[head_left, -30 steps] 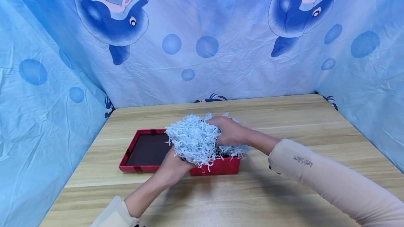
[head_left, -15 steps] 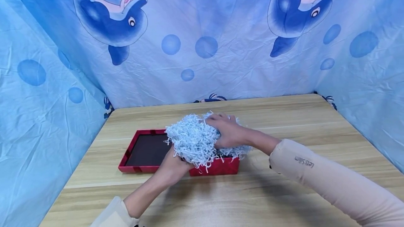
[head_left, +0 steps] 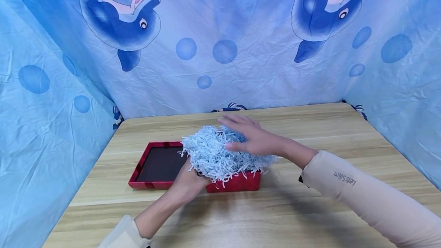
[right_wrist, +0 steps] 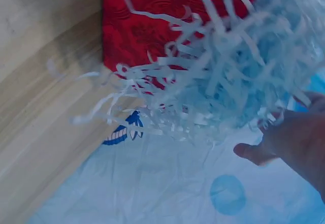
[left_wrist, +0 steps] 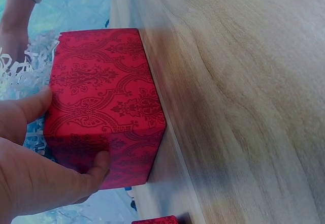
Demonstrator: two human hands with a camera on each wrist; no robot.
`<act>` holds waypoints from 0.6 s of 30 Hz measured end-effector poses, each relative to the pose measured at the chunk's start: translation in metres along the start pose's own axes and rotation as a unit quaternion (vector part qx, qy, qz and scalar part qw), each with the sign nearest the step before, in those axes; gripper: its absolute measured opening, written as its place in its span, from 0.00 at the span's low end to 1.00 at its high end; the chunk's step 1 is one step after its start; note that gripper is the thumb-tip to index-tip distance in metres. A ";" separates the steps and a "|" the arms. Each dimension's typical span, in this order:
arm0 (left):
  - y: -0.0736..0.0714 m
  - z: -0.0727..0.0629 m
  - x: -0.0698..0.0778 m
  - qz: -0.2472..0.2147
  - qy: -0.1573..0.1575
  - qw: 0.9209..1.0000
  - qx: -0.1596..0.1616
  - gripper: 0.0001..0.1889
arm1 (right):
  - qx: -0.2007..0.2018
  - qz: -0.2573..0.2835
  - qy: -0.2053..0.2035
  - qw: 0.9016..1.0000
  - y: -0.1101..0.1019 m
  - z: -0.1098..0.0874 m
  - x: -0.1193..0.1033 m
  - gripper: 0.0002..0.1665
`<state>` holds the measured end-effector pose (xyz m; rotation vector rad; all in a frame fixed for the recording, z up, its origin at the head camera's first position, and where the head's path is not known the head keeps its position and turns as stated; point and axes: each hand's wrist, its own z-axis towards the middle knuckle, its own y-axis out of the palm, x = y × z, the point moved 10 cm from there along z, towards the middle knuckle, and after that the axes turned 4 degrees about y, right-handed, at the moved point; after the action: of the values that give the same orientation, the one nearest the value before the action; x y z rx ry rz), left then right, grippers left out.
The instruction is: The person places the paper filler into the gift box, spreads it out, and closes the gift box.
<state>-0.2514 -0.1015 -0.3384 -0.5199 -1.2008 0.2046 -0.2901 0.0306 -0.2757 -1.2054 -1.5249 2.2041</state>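
On the desk [head_left: 320,133], near its middle, a red box [head_left: 237,184] with a darker scrolling pattern, flat on its base and open at the top. Brims with pale bluish-white shredded paper [head_left: 213,152], heaped well above the rim and hanging over the front edge in loose curls. At the left end of the box, the left hand [head_left: 193,177], clamped around a corner: in the left wrist view, one digit against the upper edge of the long side, others along the end wall. Over the right part of the heap, the right hand [head_left: 255,137], with fingers stretched out and thumb spread away from them. Cannot tell about contact between thumb and shreds. Just to the left of the box, a shallow red tray [head_left: 151,184] with a dark inside, lying flat, right end hidden behind paper and hand. Farther out, pale sleeves on both forearms, dark lettering on the right sleeve [head_left: 365,198]. Around the light, wood-grained desk, at the rear and both sides, a creased blue backdrop [head_left: 265,75] with printed dolphins [head_left: 127,30] and round bubbles [head_left: 225,51].
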 end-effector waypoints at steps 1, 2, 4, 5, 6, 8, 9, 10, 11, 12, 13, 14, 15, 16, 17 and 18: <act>0.000 0.000 0.000 -0.002 -0.004 1.000 0.000 0.39 | 0.004 -0.010 -0.004 1.000 0.002 -0.001 -0.001 0.41; 0.001 0.000 0.000 -0.003 -0.005 1.000 -0.002 0.39 | 0.005 -0.024 -0.008 1.000 0.005 -0.001 -0.002 0.41; 0.001 -0.001 -0.001 -0.005 -0.011 1.000 -0.007 0.40 | -0.006 -0.054 -0.010 0.998 0.015 -0.002 -0.004 0.40; 0.001 -0.001 -0.002 -0.003 -0.014 1.000 -0.009 0.41 | -0.015 -0.067 -0.008 0.998 0.020 -0.002 -0.004 0.41; 0.002 -0.001 -0.002 -0.002 -0.017 1.000 -0.011 0.42 | -0.024 -0.078 -0.004 0.997 0.026 -0.001 -0.004 0.40; 0.002 -0.001 -0.003 0.000 -0.025 1.000 -0.017 0.43 | -0.041 -0.095 0.004 0.995 0.036 0.000 -0.003 0.40; 0.002 -0.001 -0.004 0.001 -0.027 0.999 -0.020 0.44 | -0.046 -0.102 0.007 0.994 0.039 0.000 -0.002 0.40; 0.002 -0.002 -0.004 0.002 -0.030 0.999 -0.020 0.45 | -0.049 -0.107 0.010 0.993 0.042 0.001 -0.001 0.40; 0.002 -0.002 -0.005 0.001 -0.032 0.999 -0.021 0.45 | -0.052 -0.113 0.013 0.992 0.044 0.001 0.000 0.40; 0.002 -0.002 -0.005 -0.002 -0.035 0.999 -0.022 0.46 | -0.053 -0.118 0.015 0.992 0.046 0.002 0.001 0.39; 0.002 -0.002 -0.006 -0.005 -0.037 0.999 -0.023 0.46 | -0.055 -0.122 0.016 0.991 0.047 0.002 0.002 0.39; 0.003 -0.002 -0.006 -0.009 -0.039 0.999 -0.023 0.46 | -0.056 -0.128 0.015 0.990 0.048 0.003 0.002 0.39; 0.003 -0.002 -0.006 -0.011 -0.039 0.999 -0.023 0.46 | -0.060 -0.135 0.016 0.989 0.050 0.003 0.003 0.38; 0.003 -0.002 -0.007 -0.016 -0.039 0.999 -0.022 0.46 | -0.065 -0.143 0.014 0.987 0.052 0.004 0.003 0.37; 0.003 -0.002 -0.006 -0.020 -0.039 0.999 -0.023 0.45 | -0.072 -0.152 0.014 0.986 0.054 0.004 0.004 0.37; 0.003 -0.001 -0.006 -0.024 -0.039 0.999 -0.022 0.45 | -0.078 -0.161 0.013 0.984 0.056 0.004 0.004 0.36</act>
<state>-0.2521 -0.1017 -0.3456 -0.5249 -1.2947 0.1577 -0.2806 0.0049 -0.3245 -0.9400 -1.7675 1.8848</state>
